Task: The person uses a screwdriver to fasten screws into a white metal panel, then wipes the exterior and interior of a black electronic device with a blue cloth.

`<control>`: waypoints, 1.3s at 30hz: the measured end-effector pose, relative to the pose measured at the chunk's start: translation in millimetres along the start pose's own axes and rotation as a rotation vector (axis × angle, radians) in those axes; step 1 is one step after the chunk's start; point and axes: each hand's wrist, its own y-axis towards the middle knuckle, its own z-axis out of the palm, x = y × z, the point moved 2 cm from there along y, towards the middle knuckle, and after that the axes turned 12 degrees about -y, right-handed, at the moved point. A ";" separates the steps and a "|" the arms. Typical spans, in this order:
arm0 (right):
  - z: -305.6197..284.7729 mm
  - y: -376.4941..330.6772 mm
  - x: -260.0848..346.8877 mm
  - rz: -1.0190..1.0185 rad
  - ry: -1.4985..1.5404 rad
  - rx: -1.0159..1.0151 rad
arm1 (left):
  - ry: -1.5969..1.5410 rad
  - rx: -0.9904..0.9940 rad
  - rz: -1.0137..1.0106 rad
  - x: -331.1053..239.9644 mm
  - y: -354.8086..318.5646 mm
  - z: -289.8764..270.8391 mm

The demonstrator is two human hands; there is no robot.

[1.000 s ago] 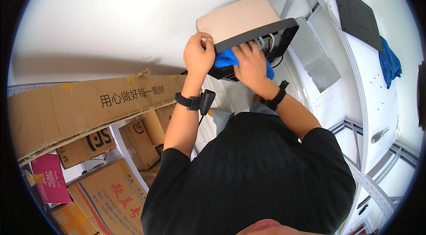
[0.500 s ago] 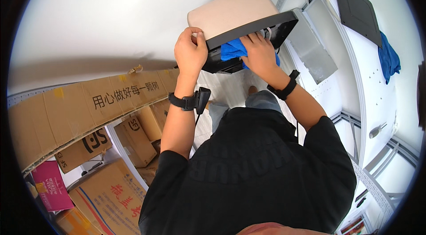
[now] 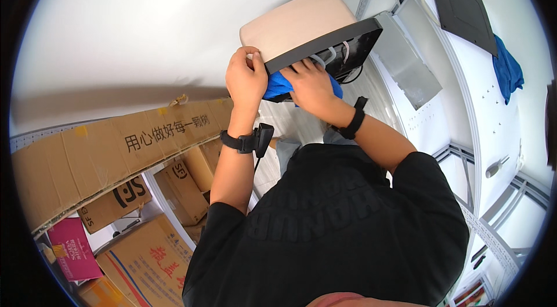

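A boxy appliance (image 3: 299, 24), beige on its broad face with a dark grey rim, is tilted up in front of me. Its exposed black inside (image 3: 357, 49) shows pale tubes (image 3: 346, 51) and a black cable. My left hand (image 3: 246, 79) is closed, gripping the appliance's near left corner. My right hand (image 3: 315, 89) presses a blue cloth (image 3: 277, 85) against the inside, just under the rim. The fingertips of that hand are partly hidden there, and the cloth bunches out on both sides of it.
To the left stand shelves of cardboard boxes (image 3: 119, 202), with a pink box (image 3: 74, 249) and a long cardboard strip (image 3: 110, 144). A white shelf unit on the right carries a black panel (image 3: 461, 11), another blue cloth (image 3: 507, 72) and a grey-handled tool (image 3: 496, 168).
My right hand has slid left with the blue cloth, closer to my left hand. More of the pale tubes and black inside now show. My left hand keeps its hold on the corner.
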 end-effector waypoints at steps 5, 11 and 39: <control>-15.4 -7.4 -39.1 0.054 -0.035 0.053 | -0.002 0.042 -0.112 -3.4 -1.5 -2.0; -1.3 -4.8 -20.5 0.079 -0.006 0.018 | 0.014 -0.001 -0.045 -4.2 -5.0 1.1; -68.0 -72.1 -107.9 0.219 0.292 -0.164 | -0.016 0.444 0.394 -47.0 -71.9 40.5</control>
